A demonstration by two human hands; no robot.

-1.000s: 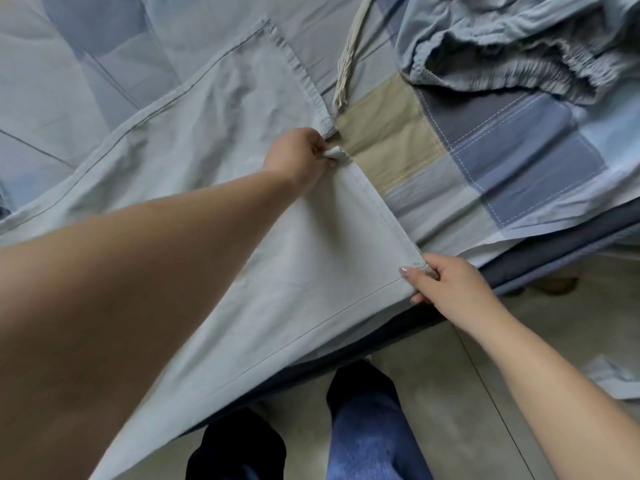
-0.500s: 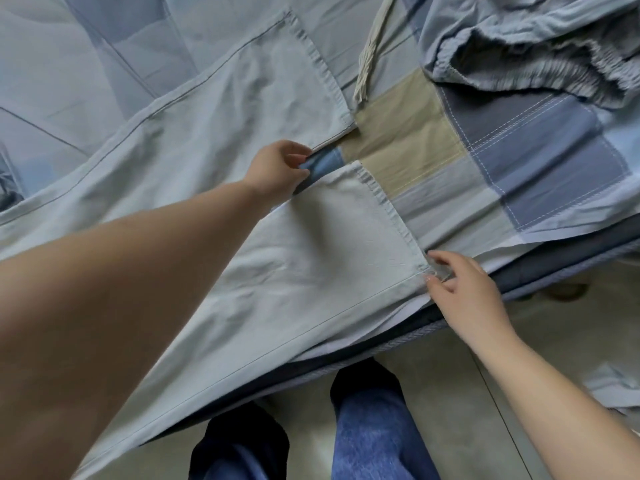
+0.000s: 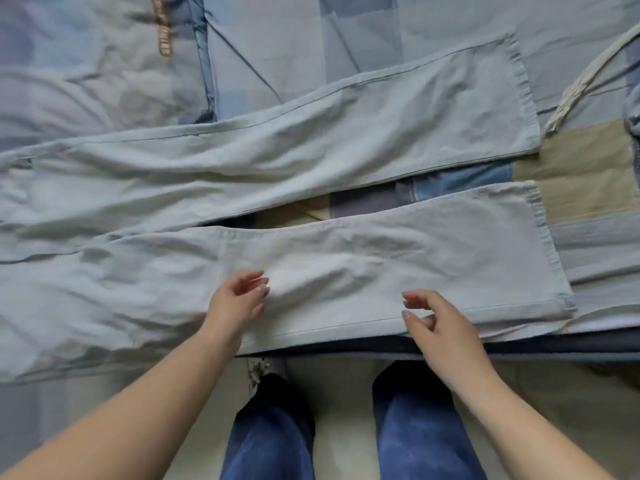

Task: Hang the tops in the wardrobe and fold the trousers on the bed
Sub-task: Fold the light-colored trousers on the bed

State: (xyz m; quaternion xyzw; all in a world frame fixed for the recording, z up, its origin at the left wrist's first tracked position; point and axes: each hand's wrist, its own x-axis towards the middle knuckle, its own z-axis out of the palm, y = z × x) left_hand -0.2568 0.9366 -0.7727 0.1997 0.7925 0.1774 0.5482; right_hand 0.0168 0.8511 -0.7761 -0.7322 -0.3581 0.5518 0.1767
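From my remote station I observed the trousers (image 3: 311,188), a pale grey-blue pair, lying spread flat across the bed (image 3: 581,168) with the waist end running out of view to the left and both hems to the right. The two legs lay apart in a narrow V: the far leg (image 3: 381,133) angled up toward the right, the near leg (image 3: 398,258) ran along the front edge of the bed, and a strip of patchwork cover showed between them. The cloth was creased, with a raised wrinkle in the near leg between the hands. The left hand (image 3: 235,303) hovered at the near leg with its fingers (image 3: 258,289) loosely curled and slightly spread; I could not tell whether the tips touched the cloth. The right hand (image 3: 440,323) was at the lower seam of the same leg, fingers (image 3: 410,315) relaxed and partly bent, gripping nothing that I could confirm. Neither hand was closed round fabric. The patchwork bed cover showed blue, grey and tan panels. A pale cord or strap (image 3: 575,88) lay on the cover beyond the far hem, clear of the trousers. The person's legs in dark blue jeans (image 3: 270,441) stood on the light floor (image 3: 346,410) directly against the bed edge.
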